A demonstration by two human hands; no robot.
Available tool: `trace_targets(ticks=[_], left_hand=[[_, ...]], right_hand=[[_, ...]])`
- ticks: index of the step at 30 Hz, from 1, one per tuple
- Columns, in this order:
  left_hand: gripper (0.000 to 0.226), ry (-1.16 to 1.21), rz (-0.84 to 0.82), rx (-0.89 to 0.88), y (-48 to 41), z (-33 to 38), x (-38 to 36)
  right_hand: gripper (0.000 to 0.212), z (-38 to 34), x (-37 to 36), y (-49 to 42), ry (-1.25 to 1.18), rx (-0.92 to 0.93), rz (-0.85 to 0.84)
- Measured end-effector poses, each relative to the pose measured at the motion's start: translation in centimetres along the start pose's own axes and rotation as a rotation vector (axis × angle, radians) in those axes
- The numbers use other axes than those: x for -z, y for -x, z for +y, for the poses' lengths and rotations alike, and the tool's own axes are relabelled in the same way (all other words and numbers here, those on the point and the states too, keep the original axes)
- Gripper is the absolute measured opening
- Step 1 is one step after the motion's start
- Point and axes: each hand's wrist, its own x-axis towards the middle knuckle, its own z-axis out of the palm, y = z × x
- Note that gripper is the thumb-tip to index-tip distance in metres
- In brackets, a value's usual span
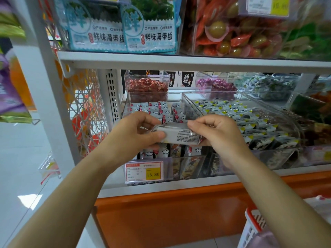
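while we are facing the shelf (179,62), our left hand (136,133) and right hand (213,135) are pinching opposite ends of the snack packet (179,134) between them.

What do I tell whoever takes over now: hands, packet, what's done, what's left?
Left hand pinches the left end of the white snack packet; right hand pinches its right end.
The packet is held printed side up over the clear bin of similar packets, which carries the 15.80 price tag.
Done: one packet in hand.
Left: probably put it in the red-and-white basket at lower right, or back in the bin.
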Motion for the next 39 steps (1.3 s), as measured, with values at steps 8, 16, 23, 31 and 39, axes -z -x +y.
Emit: trace_targets(ticks=[8,16,23,31,39], left_hand=[[0.022,-0.074,-0.022,0.028,0.2,0.2,-0.3],[0.025,-0.024,-0.033,0.038,0.0,-0.1,-0.1],[0.041,0.074,-0.005,0.067,-0.1,-0.3,0.0],[0.031,0.239,-0.039,0.090,-0.1,-0.1,-0.1],[0.021,0.318,-0.002,0.159,-0.1,0.1,0.4]], right_hand=[[0.013,-0.3,2.4,-1.2,-0.206,-0.251,-0.292],[0.012,0.1,2.6,-1.2,-0.196,-0.219,-0.309],[0.007,-0.2,2.5,-0.8,0.009,-0.057,-0.259],[0.012,0.3,1.8,-0.8,0.242,0.081,-0.140],[0.017,0.5,1.4,-0.8,0.226,0.113,-0.157]])
